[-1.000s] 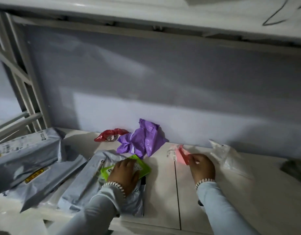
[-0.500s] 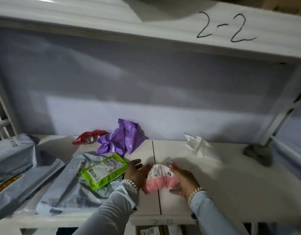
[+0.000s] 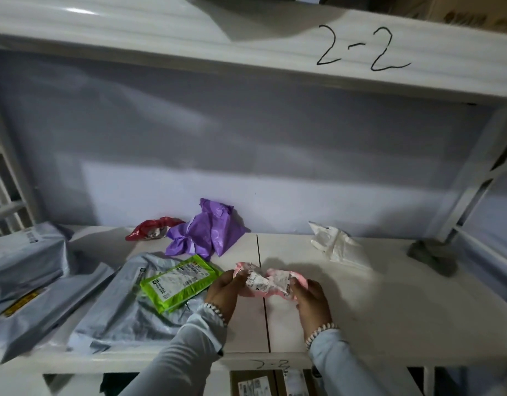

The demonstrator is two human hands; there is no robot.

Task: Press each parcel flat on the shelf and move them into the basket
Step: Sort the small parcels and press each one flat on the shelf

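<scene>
A crumpled pink parcel (image 3: 271, 281) with a white label is held just above the white shelf (image 3: 375, 315), near its middle seam. My left hand (image 3: 222, 291) grips its left end and my right hand (image 3: 311, 300) grips its right end. A green parcel (image 3: 179, 281) lies flat on a large grey parcel (image 3: 123, 312) to the left. Behind them sit a crumpled purple parcel (image 3: 206, 231) and a small red parcel (image 3: 150, 228) by the back wall. A white parcel (image 3: 336, 245) lies at the back right. No basket is in view.
Two more grey parcels (image 3: 23, 270) are stacked at the far left of the shelf. A dark grey lump (image 3: 431, 257) lies by the right upright post. The shelf above is marked 2-2. Boxes with labels (image 3: 271, 384) show on the level below.
My left hand left the green parcel and joined my right hand on the pink parcel, which came from the back of the shelf towards me. The view shifted right.
</scene>
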